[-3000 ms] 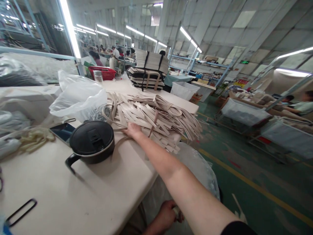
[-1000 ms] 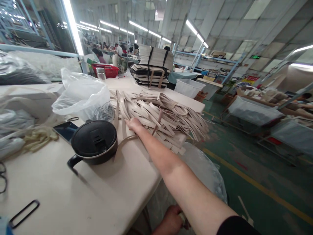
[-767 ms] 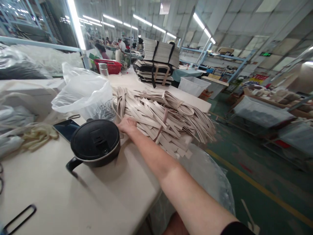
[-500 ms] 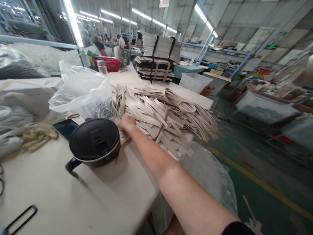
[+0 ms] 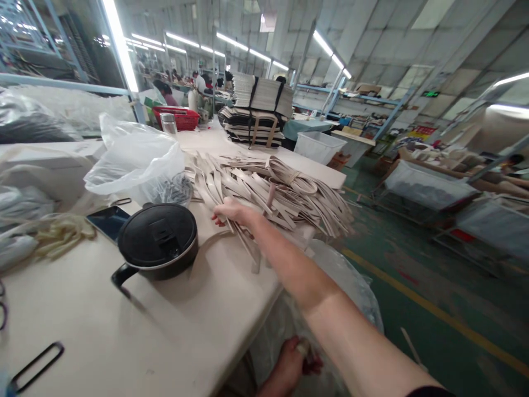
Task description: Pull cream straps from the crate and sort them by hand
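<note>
My right hand [image 5: 232, 214] reaches over the table and is closed around some flat beige strips [image 5: 250, 251], their ends hanging below the fist. These belong with a loose heap of beige strips [image 5: 285, 187], part of it bound in a looped bundle. Below the table edge, my left hand [image 5: 289, 361] is curled around something pale that I cannot make out, partly hidden by my right forearm. A black lidded pot [image 5: 159, 240] with a handle sits left of my right hand. Behind the pot stands an open clear plastic bag [image 5: 134, 157] with grey pieces inside.
A dark phone [image 5: 108, 222] lies beside the pot, with a black oblong loop [image 5: 39, 358] near the front left. A strapped stack of sheets [image 5: 254, 110] and a red basket [image 5: 177, 117] stand farther back. Clear plastic sheeting [image 5: 347, 281] hangs below the table's right edge.
My right hand has shifted right and slightly toward me, drawing strips off the heap's near side. My left hand has come into fuller view below the table edge.
</note>
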### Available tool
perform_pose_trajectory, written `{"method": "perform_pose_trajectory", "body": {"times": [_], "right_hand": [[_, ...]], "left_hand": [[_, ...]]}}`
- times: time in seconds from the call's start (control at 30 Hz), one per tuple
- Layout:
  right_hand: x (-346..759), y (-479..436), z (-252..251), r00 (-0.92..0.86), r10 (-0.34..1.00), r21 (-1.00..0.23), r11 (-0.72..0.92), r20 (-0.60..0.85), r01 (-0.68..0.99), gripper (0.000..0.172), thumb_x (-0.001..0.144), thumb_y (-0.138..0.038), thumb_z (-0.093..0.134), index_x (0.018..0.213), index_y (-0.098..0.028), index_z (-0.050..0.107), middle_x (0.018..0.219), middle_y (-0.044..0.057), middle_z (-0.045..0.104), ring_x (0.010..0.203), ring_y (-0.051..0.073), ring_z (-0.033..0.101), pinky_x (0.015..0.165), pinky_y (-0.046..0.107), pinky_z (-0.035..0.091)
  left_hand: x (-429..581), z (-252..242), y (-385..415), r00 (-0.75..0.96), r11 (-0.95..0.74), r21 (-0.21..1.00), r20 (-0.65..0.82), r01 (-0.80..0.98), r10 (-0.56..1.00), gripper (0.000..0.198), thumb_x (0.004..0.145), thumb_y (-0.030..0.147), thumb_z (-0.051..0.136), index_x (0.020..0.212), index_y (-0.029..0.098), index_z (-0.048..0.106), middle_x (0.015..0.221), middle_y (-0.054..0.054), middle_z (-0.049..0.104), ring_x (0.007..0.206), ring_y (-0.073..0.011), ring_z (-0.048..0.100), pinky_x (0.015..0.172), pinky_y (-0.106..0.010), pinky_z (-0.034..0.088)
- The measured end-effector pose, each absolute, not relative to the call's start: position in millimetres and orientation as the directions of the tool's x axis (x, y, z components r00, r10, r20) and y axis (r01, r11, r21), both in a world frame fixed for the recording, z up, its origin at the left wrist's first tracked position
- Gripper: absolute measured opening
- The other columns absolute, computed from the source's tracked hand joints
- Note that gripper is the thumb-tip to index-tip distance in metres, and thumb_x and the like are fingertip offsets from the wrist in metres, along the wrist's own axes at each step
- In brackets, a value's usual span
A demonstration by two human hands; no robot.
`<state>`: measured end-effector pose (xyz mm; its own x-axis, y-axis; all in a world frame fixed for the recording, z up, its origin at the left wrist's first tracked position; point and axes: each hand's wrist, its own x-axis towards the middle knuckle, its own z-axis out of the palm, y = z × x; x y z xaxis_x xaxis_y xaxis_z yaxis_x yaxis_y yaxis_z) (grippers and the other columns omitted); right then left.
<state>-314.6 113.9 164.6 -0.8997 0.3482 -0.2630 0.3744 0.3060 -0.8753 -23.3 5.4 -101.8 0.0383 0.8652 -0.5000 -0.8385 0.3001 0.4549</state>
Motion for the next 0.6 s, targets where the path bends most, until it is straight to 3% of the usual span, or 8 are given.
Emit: {"method": "perform_pose_trajectory", "body": {"times": [0.07, 0.13, 0.27, 0.37, 0.47, 0.6], "right_hand": [[-273, 117, 178, -0.897, 0.357, -0.864, 0.33, -0.26, 0.381, 0.015, 0.092, -0.015, 0.06, 0.079, -0.015, 0.052, 0.065, 0.001, 0.067, 0.048, 0.009, 0.059, 0.047, 0.019, 0.05], [-224, 118, 184, -0.893, 0.377, -0.792, 0.452, -0.247, 0.41, 0.016, 0.093, -0.022, 0.062, 0.082, -0.016, 0.053, 0.067, 0.002, 0.068, 0.047, 0.01, 0.057, 0.045, 0.019, 0.046], [-114, 105, 173, -0.887, 0.405, -0.479, 0.747, -0.223, 0.462, 0.017, 0.093, -0.032, 0.066, 0.092, -0.016, 0.06, 0.074, 0.005, 0.072, 0.063, 0.016, 0.066, 0.056, 0.022, 0.043], [-35, 82, 148, -0.856, 0.465, -0.29, 0.807, -0.227, 0.515, 0.017, 0.096, -0.033, 0.063, 0.102, -0.017, 0.065, 0.091, 0.009, 0.075, 0.085, 0.022, 0.07, 0.067, 0.026, 0.042], [32, 54, 121, -0.803, 0.538, -0.303, 0.744, -0.257, 0.595, 0.022, 0.099, -0.035, 0.058, 0.113, -0.018, 0.064, 0.1, 0.01, 0.075, 0.09, 0.023, 0.07, 0.071, 0.027, 0.041], [101, 21, 93, -0.732, 0.612, -0.453, 0.585, -0.298, 0.673, 0.019, 0.101, -0.033, 0.056, 0.111, -0.018, 0.064, 0.094, 0.007, 0.074, 0.079, 0.019, 0.067, 0.07, 0.026, 0.041]], "left_hand": [[-26, -100, 5, -0.12, 0.252, 0.609, -0.503, -0.752, 0.856, 0.03, 0.08, 0.056, 0.069, 0.07, 0.029, 0.07, 0.078, -0.009, 0.075, 0.069, -0.0261, 0.075, 0.062, -0.039, 0.055], [-34, -89, 1, -0.169, 0.218, 0.616, -0.507, -0.757, 0.845, 0.034, 0.084, 0.054, 0.064, 0.08, 0.021, 0.072, 0.082, -0.012, 0.077, 0.068, -0.0234, 0.075, 0.066, -0.035, 0.056], [-55, -43, -11, -0.087, 0.151, 0.355, -0.574, -0.922, 0.815, 0.025, 0.094, 0.033, 0.055, 0.094, 0.013, 0.07, 0.091, -0.014, 0.078, 0.071, -0.0186, 0.074, 0.067, -0.027, 0.055], [-65, -5, -17, -0.103, -0.029, 0.137, -0.565, -0.99, 0.818, 0.025, 0.096, 0.024, 0.048, 0.1, 0.016, 0.071, 0.086, -0.01, 0.078, 0.076, -0.0185, 0.075, 0.075, -0.03, 0.057], [-64, 23, -20, -0.171, -0.169, 0.047, -0.49, -0.984, 0.855, 0.033, 0.096, 0.02, 0.045, 0.113, 0.018, 0.072, 0.083, -0.008, 0.077, 0.074, -0.0194, 0.074, 0.077, -0.033, 0.057], [-53, 41, -24, -0.124, -0.139, 0.012, -0.529, -0.99, 0.839, 0.035, 0.096, 0.024, 0.044, 0.112, 0.017, 0.074, 0.097, -0.011, 0.078, 0.086, -0.0229, 0.075, 0.084, -0.038, 0.058]]}}
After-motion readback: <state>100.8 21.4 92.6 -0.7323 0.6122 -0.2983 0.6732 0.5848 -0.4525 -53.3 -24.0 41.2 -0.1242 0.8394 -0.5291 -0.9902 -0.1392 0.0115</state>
